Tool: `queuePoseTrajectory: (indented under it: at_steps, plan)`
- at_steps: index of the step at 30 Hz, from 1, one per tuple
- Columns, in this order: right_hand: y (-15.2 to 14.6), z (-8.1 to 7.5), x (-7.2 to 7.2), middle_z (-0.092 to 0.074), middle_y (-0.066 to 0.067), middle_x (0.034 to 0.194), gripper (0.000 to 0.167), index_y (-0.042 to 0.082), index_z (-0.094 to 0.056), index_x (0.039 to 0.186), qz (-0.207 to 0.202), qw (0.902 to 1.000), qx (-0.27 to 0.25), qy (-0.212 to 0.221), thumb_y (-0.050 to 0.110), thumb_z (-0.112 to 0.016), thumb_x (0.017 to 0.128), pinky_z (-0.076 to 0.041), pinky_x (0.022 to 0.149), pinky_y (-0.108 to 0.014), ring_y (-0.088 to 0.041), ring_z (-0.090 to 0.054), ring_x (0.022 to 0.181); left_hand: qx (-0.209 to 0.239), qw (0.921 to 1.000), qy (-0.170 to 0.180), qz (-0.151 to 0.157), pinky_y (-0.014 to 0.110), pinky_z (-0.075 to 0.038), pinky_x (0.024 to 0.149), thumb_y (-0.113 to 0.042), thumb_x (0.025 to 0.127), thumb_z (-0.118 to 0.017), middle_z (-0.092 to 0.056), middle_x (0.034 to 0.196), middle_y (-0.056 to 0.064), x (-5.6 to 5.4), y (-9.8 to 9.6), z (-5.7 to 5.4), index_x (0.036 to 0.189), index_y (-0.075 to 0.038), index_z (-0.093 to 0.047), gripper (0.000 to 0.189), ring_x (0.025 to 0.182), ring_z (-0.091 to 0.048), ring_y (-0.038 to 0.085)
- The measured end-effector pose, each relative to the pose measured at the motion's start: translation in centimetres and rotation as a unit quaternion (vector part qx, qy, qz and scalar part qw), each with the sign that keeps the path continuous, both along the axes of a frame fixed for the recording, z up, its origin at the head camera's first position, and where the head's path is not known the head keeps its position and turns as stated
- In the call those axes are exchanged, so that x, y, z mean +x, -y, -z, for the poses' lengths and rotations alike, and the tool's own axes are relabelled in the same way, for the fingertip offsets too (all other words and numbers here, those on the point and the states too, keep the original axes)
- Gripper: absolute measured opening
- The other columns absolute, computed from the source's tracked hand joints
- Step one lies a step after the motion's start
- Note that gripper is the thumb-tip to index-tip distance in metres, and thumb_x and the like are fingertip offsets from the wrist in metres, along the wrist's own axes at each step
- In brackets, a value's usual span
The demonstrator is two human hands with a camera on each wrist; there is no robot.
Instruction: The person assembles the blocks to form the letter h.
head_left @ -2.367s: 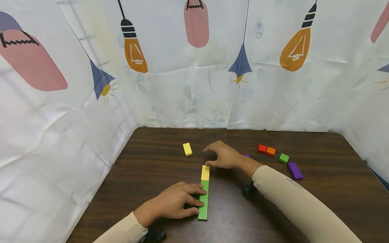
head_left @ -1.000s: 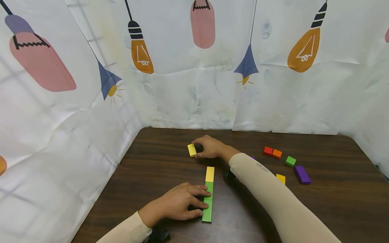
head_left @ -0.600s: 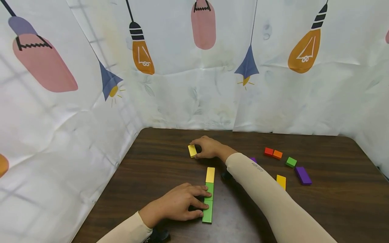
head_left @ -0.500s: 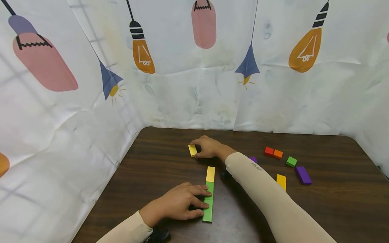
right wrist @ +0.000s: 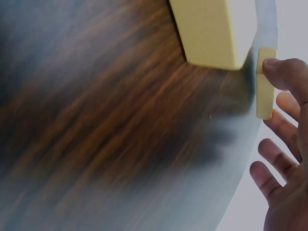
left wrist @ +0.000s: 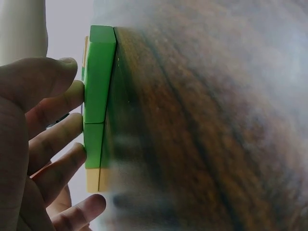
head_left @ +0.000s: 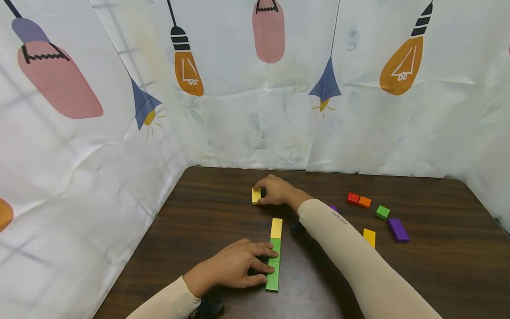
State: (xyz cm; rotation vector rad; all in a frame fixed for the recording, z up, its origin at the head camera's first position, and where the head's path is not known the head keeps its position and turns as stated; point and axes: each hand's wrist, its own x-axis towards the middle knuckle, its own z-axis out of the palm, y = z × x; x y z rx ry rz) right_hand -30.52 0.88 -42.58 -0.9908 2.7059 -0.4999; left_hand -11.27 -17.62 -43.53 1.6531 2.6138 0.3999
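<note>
Resting spread-fingered on two green blocks [head_left: 272,280], your left hand [head_left: 235,266] lies nearest you; a near yellow block [head_left: 276,228] abuts their far end. Beyond, your right hand [head_left: 276,191] pinches the far yellow block [head_left: 256,197], a red block [head_left: 353,198] well right of that grip.

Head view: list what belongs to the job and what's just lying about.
In the job, apparently:
yellow rectangular block, pinched by the right hand
two green rectangular blocks touched by the left hand
second yellow rectangular block at their far end

Just lying about, apparently:
small red block
small orange block
small green block
purple rectangular block
deep-yellow rectangular block
partly hidden purple block
</note>
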Motion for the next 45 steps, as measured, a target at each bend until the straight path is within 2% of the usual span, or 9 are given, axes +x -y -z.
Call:
queuePoseTrajectory:
  at_steps: [15,25,35,45]
  plan:
    - [-3.7,-0.5,1.1,-0.062,0.0,0.138,0.046,0.019,-0.069,0.132,-0.006,0.9992,-0.028,-0.027,0.038,-0.079,0.091,-0.044,0.108,-0.046,-0.028,-0.048,0.135,-0.005,1.0,-0.003,-0.005,0.035,-0.049,0.095,-0.042,0.101,-0.065,-0.057,0.145,-0.011,0.0,0.1,-0.1,0.125,-0.032,-0.076,0.028,0.141,-0.045,0.012]
    - [-5.8,-0.6,1.9,-0.065,0.001,0.135,0.045,0.017,-0.071,0.13,-0.013,0.9988,-0.038,-0.03,0.038,-0.079,0.09,-0.044,0.108,-0.046,-0.028,-0.049,0.133,0.003,1.0,0.005,-0.007,0.036,-0.049,0.097,-0.042,0.101,-0.064,-0.057,0.145,-0.01,0.1,0.2,0.2,0.126,-0.031,-0.075,0.029,0.141,-0.045,0.013]
    - [-7.1,-0.6,2.9,-0.066,0.0,0.133,0.045,0.016,-0.072,0.127,-0.004,0.9987,-0.043,-0.027,0.038,-0.08,0.09,-0.044,0.107,-0.047,-0.029,-0.05,0.131,0.006,1.0,0.0,-0.007,0.036,-0.049,0.094,-0.042,0.101,-0.065,-0.057,0.145,-0.01,0.1,0.2,0.3,0.125,-0.032,-0.076,0.028,0.141,-0.045,0.013]
    - [-7.2,0.0,3.6,-0.066,0.001,0.131,0.044,0.017,-0.072,0.127,0.002,0.999,-0.04,-0.022,0.037,-0.081,0.089,-0.046,0.105,-0.047,-0.027,-0.052,0.128,0.007,0.9999,0.004,-0.007,0.038,-0.049,0.097,-0.042,0.102,-0.064,-0.058,0.144,-0.01,0.1,0.2,0.3,0.125,-0.031,-0.076,0.028,0.141,-0.046,0.014]
